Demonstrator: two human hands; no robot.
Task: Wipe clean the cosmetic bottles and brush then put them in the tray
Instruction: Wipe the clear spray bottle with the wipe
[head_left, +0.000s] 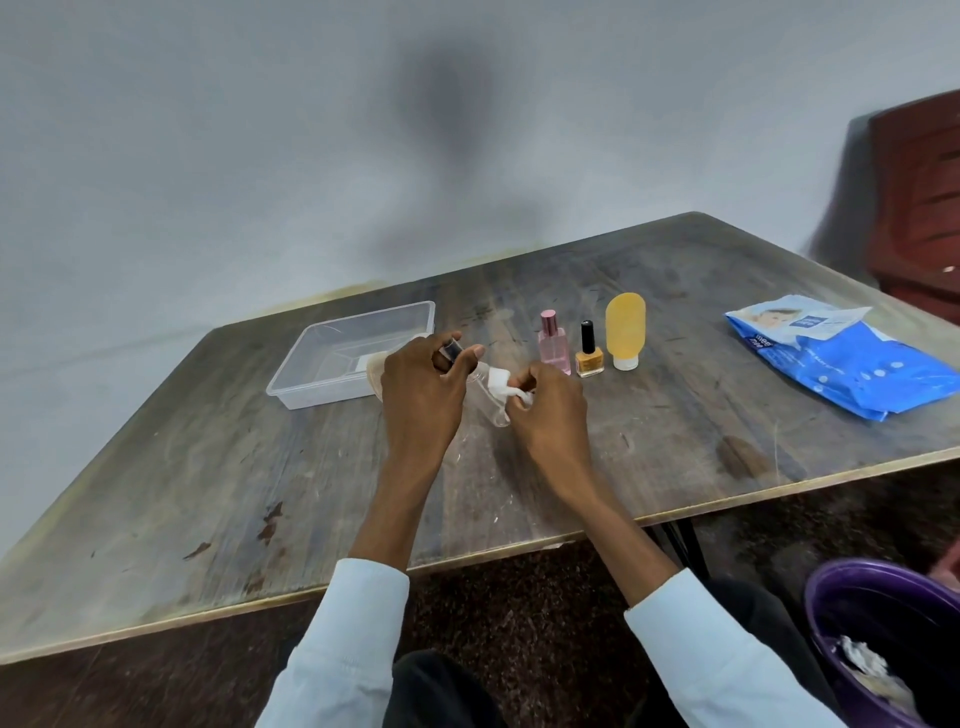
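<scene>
My left hand (423, 395) grips a clear plastic bottle (491, 408) by its dark cap end and holds it tilted above the table. A white wipe (503, 388) lies against the bottle's side, pinched by my right hand (550, 410). The clear tray (322, 387) stands just left of my hands, with something beige inside that my left hand partly hides. To the right stand a pink perfume bottle (554, 345), a yellow nail polish bottle (589, 356) with a black cap, and a yellow tube (625, 325) on its white cap.
A blue pack of wet wipes (841, 353) lies at the table's right side. A purple bin (883, 639) with crumpled white waste sits on the floor at the lower right. A dark red chair (919, 208) stands behind the table's (208, 467) far right corner.
</scene>
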